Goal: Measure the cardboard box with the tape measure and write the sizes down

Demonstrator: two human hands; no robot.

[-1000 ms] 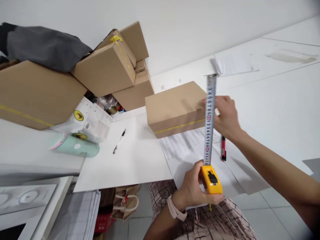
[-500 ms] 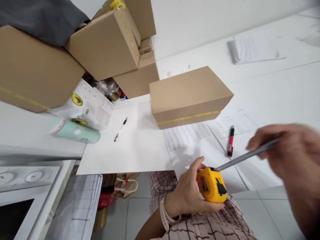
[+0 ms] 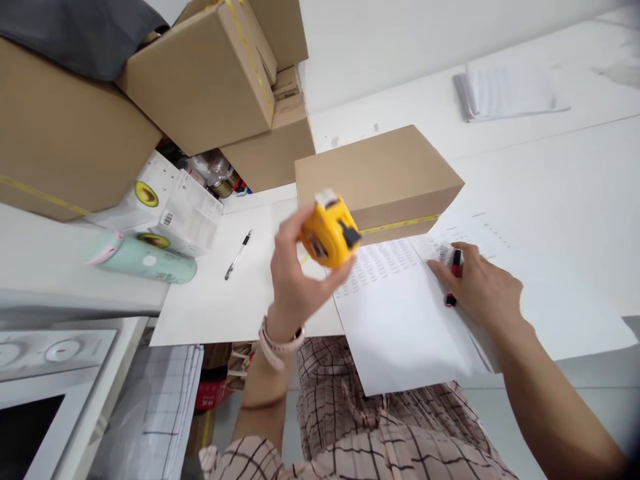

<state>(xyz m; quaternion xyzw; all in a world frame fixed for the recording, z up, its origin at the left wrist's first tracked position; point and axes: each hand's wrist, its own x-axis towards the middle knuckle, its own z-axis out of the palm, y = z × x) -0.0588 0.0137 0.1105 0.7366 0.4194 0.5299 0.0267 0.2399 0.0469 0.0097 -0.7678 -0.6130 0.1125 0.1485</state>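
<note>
My left hand [image 3: 297,283], with a pale pink watch band on the wrist, holds up a yellow tape measure [image 3: 330,233] in front of the long cardboard box [image 3: 380,173]. Its blade is drawn in, and only a short whitish end shows at the top of the case. Over at the right, my right hand [image 3: 483,287] is low on the papers, thumb and index finger around a red and black marker [image 3: 451,297]. The thumb covers part of the marker. Printed sheets [image 3: 405,327] lie beneath and beside this hand, hanging over the table's front edge.
A pen [image 3: 238,255] lies on the white tabletop [image 3: 210,307]. To the left are a mint-green bottle [image 3: 150,263], an avocado-print carton [image 3: 185,213] and large stacked cardboard boxes [image 3: 195,80]. More papers [image 3: 515,90] lie far right. A white appliance [image 3: 55,393] stands lower left.
The tape blade has gone back into its case. My left hand has lifted the tape measure up and left. My right hand has let go of the blade and moved down-left onto the marker.
</note>
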